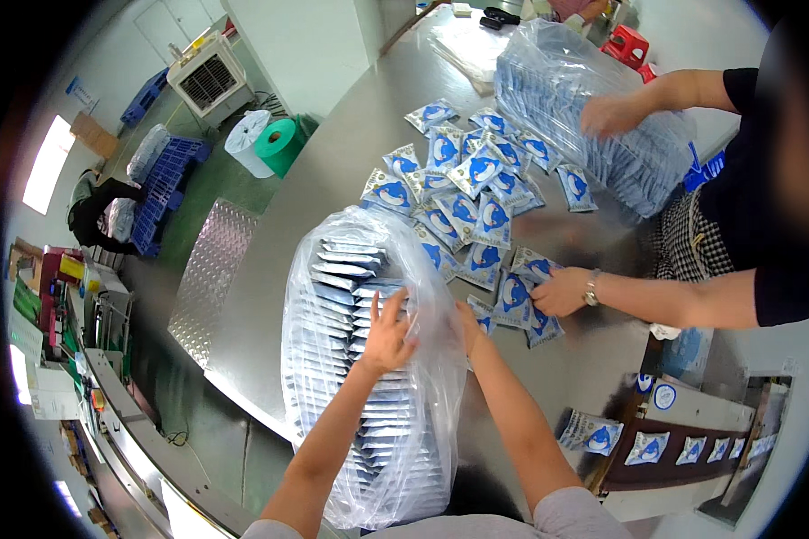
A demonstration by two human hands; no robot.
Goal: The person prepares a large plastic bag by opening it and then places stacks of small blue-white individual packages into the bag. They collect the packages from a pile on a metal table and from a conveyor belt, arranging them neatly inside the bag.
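Observation:
A large clear plastic bag (436, 260) lies on the steel table in front of me. Inside it, small blue-and-white packets (333, 314) stand stacked in two rows. My left hand (388, 340) is over the packets at the bag's opening, fingers spread, with nothing seen in its grip. Beside the bag's right side is my right hand (469, 331), close to a loose packet (481, 314); its fingers are mostly hidden. A heap of loose packets (476, 171) with a blue whale-like picture spreads across the table beyond my hands.
Across the table (593, 350), a co-worker's hand (562, 292) touches loose packets; the other rests on a second filled bag (557, 90). A conveyor (674, 449) carries packets at lower right. On the floor at left are a green roll (280, 146), an air cooler (211, 79) and blue pallets (166, 184).

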